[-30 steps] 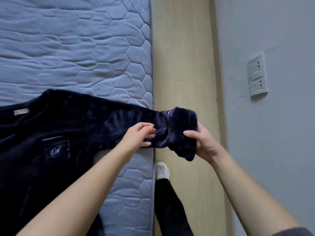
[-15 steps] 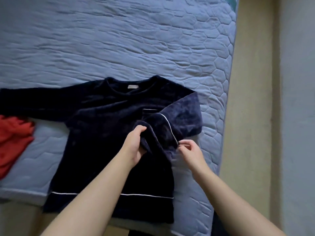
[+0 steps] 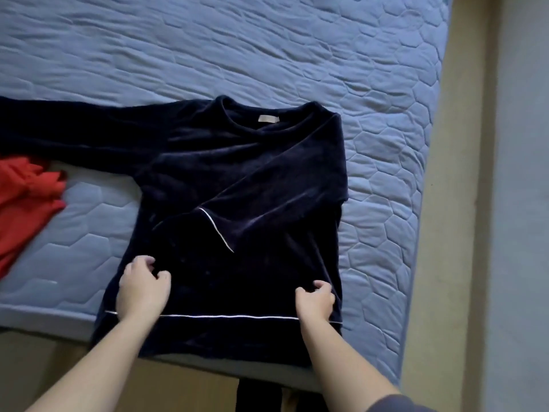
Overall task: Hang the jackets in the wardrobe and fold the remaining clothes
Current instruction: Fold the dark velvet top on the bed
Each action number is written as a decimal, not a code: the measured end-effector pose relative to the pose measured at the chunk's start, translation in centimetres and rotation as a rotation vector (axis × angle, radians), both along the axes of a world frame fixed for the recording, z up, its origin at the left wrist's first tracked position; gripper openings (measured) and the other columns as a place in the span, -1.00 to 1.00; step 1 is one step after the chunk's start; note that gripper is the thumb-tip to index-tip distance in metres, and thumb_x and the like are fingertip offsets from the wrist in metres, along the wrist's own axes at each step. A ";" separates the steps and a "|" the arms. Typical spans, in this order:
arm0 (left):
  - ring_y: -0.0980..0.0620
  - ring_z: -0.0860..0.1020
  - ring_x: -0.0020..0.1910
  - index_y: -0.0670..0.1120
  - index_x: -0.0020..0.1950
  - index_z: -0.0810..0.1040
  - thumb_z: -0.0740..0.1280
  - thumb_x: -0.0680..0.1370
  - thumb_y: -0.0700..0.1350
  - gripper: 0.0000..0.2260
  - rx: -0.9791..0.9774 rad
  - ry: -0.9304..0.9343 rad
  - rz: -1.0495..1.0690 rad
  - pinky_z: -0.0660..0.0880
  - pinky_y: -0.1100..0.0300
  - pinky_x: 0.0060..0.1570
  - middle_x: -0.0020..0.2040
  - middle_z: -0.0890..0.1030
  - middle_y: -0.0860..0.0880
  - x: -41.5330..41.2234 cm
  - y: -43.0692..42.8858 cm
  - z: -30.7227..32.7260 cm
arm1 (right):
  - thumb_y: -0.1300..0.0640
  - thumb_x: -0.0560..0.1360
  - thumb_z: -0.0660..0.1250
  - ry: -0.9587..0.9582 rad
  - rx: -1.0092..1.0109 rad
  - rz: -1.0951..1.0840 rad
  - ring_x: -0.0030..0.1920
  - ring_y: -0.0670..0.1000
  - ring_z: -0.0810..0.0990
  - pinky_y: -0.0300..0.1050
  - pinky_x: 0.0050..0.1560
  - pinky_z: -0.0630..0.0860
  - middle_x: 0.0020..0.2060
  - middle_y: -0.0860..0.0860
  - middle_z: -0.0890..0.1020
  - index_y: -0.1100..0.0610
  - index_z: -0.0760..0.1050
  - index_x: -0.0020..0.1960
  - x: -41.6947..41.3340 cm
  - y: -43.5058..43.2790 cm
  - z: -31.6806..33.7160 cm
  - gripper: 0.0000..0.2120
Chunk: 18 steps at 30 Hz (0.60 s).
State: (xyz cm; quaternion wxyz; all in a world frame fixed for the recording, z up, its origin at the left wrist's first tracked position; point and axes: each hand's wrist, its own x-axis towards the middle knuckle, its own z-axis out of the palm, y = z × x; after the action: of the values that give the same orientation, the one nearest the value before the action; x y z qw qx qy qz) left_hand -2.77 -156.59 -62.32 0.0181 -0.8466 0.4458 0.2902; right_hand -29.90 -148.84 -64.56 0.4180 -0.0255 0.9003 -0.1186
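Observation:
A dark navy velvet top [image 3: 237, 179] with white piping lies flat on the blue quilted mattress [image 3: 267, 55], neck away from me. Its right sleeve is folded diagonally across the chest, cuff near the middle. The other sleeve stretches out to the left. The hem hangs over the mattress's near edge. My left hand [image 3: 142, 288] pinches the fabric near the lower left side with curled fingers. My right hand [image 3: 315, 301] grips the fabric near the lower right side, just above the white hem line.
A red garment [image 3: 23, 200] lies crumpled on the mattress at the far left. A wooden bed frame [image 3: 457, 203] runs along the right side, with a grey wall [image 3: 523, 173] beyond it. Wood floor shows below the near edge.
The right sleeve, held out past the bed's side a second ago, now lies folded across the chest. Both hands let go of the cuff and moved down to the lower body of the top.

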 end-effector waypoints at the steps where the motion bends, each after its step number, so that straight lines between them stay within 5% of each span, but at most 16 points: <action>1: -0.13 0.53 0.02 -0.05 0.11 0.50 0.31 0.48 -0.13 -0.78 -0.040 0.018 -0.213 0.47 0.01 -0.02 0.04 0.56 -0.06 -1.1 1.0 -0.3 | 0.15 0.46 0.34 0.063 0.055 0.014 0.25 0.17 0.43 0.08 0.25 0.37 0.32 0.12 0.38 0.11 0.34 0.32 -1.4 0.9 -0.6 -0.54; 4: 0.03 0.53 0.03 0.01 0.08 0.51 0.30 0.49 -0.06 -0.82 0.005 0.178 -0.817 0.45 0.11 0.02 -0.01 0.55 0.08 -6.5 5.0 -1.5 | 0.11 0.46 0.35 0.143 0.188 0.052 0.35 0.21 0.32 0.13 0.32 0.30 0.37 0.16 0.33 0.13 0.27 0.39 -5.2 4.3 -2.3 -0.46; 6: 0.05 0.46 0.13 0.03 0.20 0.44 0.26 0.52 0.03 -0.73 0.086 0.209 -1.130 0.40 0.15 0.08 0.11 0.48 0.08 -10.5 7.9 -2.7 | 0.12 0.48 0.35 0.063 0.112 0.023 0.24 0.17 0.44 0.04 0.22 0.37 0.29 0.16 0.43 0.16 0.27 0.38 -7.1 6.8 -3.4 -0.48; 9: -0.07 0.33 0.29 0.00 0.39 0.27 0.31 0.47 0.11 -0.47 0.176 0.114 -1.376 0.32 0.03 0.20 0.35 0.30 -0.05 -15.0 11.8 -5.2 | 0.24 0.48 0.36 -0.302 -0.168 0.094 0.00 -0.11 0.54 -0.22 -0.04 0.48 0.06 -0.01 0.53 0.14 0.25 0.37 -8.2 10.7 -4.2 -0.48; 12: -0.19 0.28 0.37 -0.05 0.45 0.21 0.39 0.44 0.03 -0.35 0.166 -0.042 -1.451 0.27 -0.12 0.26 0.45 0.22 -0.17 -16.8 13.9 -6.9 | 0.29 0.39 0.44 -0.340 -0.221 0.412 0.07 -0.08 0.56 -0.15 0.07 0.53 0.05 -0.06 0.57 0.08 0.33 0.27 -8.7 13.6 -5.3 -0.47; 15: -0.17 0.57 -0.02 -0.10 0.03 0.59 0.56 0.16 -0.11 -0.54 0.004 -0.053 -1.476 0.51 -0.04 -0.12 0.10 0.58 -0.18 -16.8 14.4 -7.1 | 0.28 0.40 0.47 -0.267 -0.267 0.386 -0.04 0.00 0.61 -0.04 0.06 0.54 -0.08 0.03 0.64 0.13 0.49 0.03 -9.5 14.8 -5.5 -0.74; 18: -0.09 0.52 -0.28 -0.09 -0.24 0.54 0.49 0.13 -0.15 -0.74 -0.138 0.041 -1.615 0.43 0.13 -0.37 -0.21 0.56 -0.07 -15.3 14.6 -7.3 | 0.26 0.41 0.48 -0.318 -0.262 0.443 -0.15 -0.05 0.58 -0.20 -0.08 0.50 -0.17 0.02 0.64 0.15 0.52 -0.04 -10.2 17.0 -4.9 -0.82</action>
State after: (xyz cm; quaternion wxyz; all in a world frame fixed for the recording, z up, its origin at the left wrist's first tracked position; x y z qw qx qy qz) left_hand -18.11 -142.02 -69.57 0.1615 -0.2574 0.9365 0.1752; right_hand -40.10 -131.79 -69.44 0.5627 -0.2562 0.7730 -0.1422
